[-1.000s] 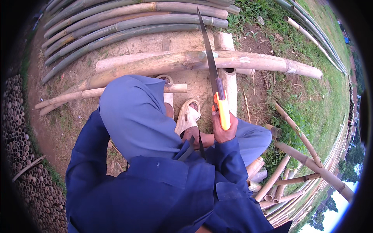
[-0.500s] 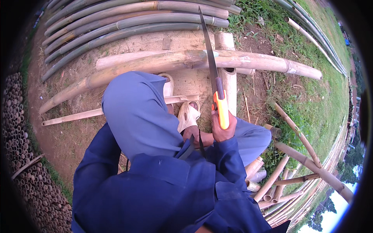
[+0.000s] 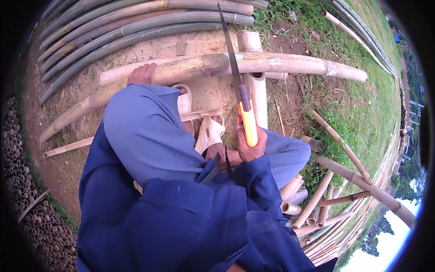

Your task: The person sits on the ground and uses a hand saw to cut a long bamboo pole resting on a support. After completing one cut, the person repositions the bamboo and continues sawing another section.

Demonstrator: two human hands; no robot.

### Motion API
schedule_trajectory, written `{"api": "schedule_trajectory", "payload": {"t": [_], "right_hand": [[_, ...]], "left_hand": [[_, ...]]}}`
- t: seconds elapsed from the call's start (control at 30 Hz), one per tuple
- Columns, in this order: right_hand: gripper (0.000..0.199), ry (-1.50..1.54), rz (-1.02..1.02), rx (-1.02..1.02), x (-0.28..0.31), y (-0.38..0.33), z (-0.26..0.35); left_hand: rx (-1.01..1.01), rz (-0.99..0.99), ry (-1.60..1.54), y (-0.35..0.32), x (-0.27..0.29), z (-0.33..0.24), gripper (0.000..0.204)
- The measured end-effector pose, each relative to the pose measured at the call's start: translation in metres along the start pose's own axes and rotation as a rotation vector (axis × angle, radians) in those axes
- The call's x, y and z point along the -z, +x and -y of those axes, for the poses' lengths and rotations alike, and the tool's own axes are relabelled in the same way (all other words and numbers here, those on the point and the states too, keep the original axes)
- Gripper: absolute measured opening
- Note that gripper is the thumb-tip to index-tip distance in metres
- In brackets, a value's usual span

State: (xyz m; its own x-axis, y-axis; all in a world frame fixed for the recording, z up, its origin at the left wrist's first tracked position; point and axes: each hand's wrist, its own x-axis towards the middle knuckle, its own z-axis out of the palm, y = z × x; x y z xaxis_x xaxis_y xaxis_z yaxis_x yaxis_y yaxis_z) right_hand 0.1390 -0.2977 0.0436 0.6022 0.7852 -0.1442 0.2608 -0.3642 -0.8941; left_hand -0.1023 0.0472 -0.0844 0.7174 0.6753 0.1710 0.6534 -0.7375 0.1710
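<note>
Orange-handled long-bladed handsaw (image 3: pixel 247 120) clenched in right hand (image 3: pixel 248 147), blade resting across thick pale bamboo pole (image 3: pixel 272 65). Left hand (image 3: pixel 141 75) presses pole down on dirt ground (image 3: pixel 204 93). Cut looks barely begun; pole whole.

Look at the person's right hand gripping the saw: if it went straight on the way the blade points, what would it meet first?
Probably the pale bamboo pole lying crosswise: the right hand points the saw up-picture, and the blade already crosses that pole. Depth is unclear, so contact cannot be confirmed.
</note>
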Motion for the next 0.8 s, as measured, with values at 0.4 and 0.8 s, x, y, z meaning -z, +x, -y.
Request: {"api": "schedule_trajectory", "payload": {"t": [0.4,0.8], "right_hand": [[0.022,0.007,0.032,-0.031,-0.004,-0.005,0.006],[0.015,-0.072,-0.004,0.039,0.006,-0.004,0.025]], "left_hand": [[0.018,0.026,-0.052,-0.002,-0.003,0.000,0.087],[-0.032,0.007,-0.003,-0.004,0.000,-0.007,0.086]]}}
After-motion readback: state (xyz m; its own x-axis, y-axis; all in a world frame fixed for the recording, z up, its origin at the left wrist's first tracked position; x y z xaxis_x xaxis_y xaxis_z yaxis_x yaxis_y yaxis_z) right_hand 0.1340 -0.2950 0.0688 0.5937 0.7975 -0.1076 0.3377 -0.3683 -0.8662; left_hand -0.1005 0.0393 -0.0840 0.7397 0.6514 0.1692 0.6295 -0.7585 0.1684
